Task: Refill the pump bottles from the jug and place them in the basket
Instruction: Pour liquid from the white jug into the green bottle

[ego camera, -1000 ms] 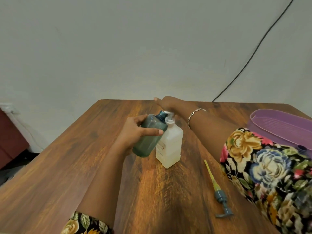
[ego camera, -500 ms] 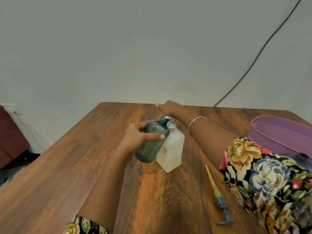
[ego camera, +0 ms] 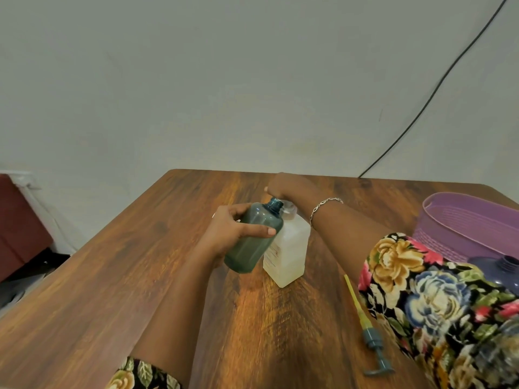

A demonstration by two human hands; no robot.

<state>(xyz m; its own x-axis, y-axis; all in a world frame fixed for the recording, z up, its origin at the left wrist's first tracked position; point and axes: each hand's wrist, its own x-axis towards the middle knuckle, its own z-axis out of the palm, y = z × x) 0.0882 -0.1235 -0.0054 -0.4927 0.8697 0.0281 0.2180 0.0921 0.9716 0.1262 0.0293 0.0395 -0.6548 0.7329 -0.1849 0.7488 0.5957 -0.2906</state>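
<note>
My left hand (ego camera: 233, 234) grips a translucent teal bottle (ego camera: 254, 240), tilted right above the table with its threaded neck open and no pump. Right beside it stands a white square pump bottle (ego camera: 289, 254). My right hand (ego camera: 285, 186) reaches over that bottle, and its fingers curl down onto the white pump head (ego camera: 289, 211), which is blurred and partly hidden. The teal pump (ego camera: 372, 339) with its yellow tube lies loose on the table near the right sleeve. A purple basket (ego camera: 460, 217) sits at the right edge.
A dark purple container (ego camera: 502, 269) with an open threaded neck stands in front of the basket, half hidden by my flowered sleeve. The wooden table (ego camera: 112, 290) ends at a grey wall. A black cable runs down the wall at the back right.
My right hand has drawn back from its stretch past the white bottle and curled down onto its pump. My left hand keeps holding the teal bottle, tilted the same way.
</note>
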